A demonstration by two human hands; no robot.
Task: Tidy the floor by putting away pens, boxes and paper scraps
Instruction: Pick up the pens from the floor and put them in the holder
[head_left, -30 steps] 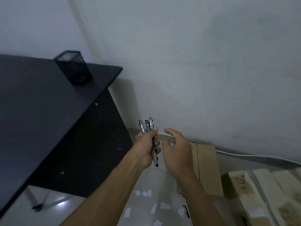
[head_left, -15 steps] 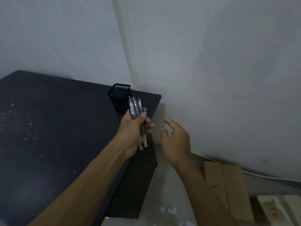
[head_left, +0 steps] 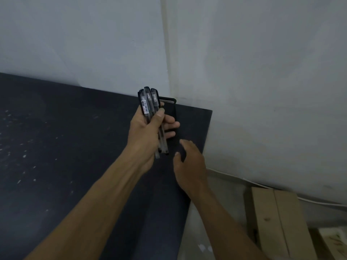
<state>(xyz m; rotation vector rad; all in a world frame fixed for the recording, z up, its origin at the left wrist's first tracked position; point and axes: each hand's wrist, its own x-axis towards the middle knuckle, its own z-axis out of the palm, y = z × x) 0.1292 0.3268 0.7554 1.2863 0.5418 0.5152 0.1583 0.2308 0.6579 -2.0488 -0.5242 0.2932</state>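
My left hand (head_left: 148, 128) grips a bundle of several clear pens with black caps (head_left: 148, 102), held upright over the black desk (head_left: 56, 147). Right behind the pens stands a black mesh pen holder (head_left: 169, 102) near the desk's far right corner, mostly hidden by the hand and pens. My right hand (head_left: 189, 164) hovers empty just right of and below the left hand, fingers loosely spread, above the desk's right edge.
White walls meet in a corner behind the desk. A cardboard box (head_left: 272, 218) lies on the floor at lower right, with a white cable (head_left: 262, 184) along the wall base. A paper scrap (head_left: 201, 247) lies on the floor beside the desk.
The view has swung up from the floor toward the desk. My left hand has carried the pens up and forward to the pen holder; my right hand followed, still empty.
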